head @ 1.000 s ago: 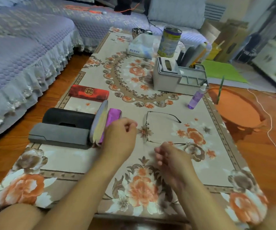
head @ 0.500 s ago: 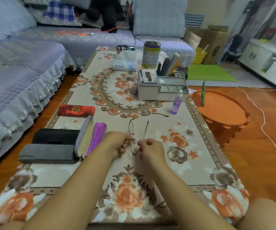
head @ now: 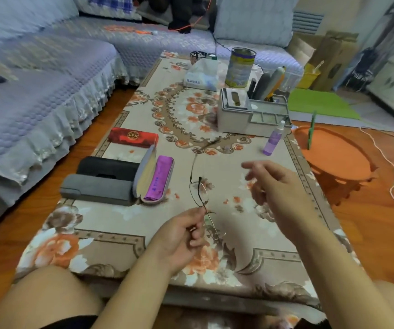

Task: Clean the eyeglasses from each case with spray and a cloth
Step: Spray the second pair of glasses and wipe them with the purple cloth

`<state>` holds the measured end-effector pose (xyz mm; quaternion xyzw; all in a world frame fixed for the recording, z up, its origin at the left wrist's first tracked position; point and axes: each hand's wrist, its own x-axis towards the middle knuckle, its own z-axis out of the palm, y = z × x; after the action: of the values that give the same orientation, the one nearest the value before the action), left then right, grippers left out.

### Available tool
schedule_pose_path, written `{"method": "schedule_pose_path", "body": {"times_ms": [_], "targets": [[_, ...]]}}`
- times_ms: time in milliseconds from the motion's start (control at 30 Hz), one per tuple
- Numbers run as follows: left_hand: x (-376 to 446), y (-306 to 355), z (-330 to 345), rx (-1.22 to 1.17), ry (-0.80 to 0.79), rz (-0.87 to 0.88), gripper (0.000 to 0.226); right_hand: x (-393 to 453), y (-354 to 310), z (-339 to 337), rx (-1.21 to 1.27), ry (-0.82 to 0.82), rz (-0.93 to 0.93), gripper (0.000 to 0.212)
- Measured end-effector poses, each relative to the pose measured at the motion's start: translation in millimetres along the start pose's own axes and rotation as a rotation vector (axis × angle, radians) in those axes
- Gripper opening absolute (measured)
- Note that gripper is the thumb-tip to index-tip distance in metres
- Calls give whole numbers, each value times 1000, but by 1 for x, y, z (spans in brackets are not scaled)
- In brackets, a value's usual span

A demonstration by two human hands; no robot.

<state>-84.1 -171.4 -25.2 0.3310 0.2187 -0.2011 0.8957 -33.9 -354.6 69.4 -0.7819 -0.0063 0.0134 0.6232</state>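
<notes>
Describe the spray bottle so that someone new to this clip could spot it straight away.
Start at the floral table and find the grey organiser on its far right side. The spray bottle stands upright just in front of that organiser, near the table's right edge. It is the only small translucent purple bottle with a white nozzle there.

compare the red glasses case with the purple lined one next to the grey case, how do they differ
The red case is shut; the purple-lined case is open, its lid up. The red case lies crosswise at the table's left edge and stands alone; the purple-lined case runs lengthwise, right beside the grey case. Both rest on the floral tablecloth.
</notes>
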Motion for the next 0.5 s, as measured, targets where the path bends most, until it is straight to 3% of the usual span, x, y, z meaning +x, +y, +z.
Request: {"method": "schedule_pose_path", "body": {"times_ms": [133, 233, 367, 500], "targets": [[3, 2, -10, 161, -16, 56, 14, 4, -31, 8, -135, -310, -80, 33], [-1, 3, -11, 237, 19, 102, 31, 0, -41, 16, -210, -434, -31, 36], [-7, 4, -16, 248, 40, 112, 27, -10, -32, 17, -319, -485, -15, 32], [-11, 6, -17, 246, 79, 140, 20, -18, -16, 31, -561, -415, -67, 10]]}}
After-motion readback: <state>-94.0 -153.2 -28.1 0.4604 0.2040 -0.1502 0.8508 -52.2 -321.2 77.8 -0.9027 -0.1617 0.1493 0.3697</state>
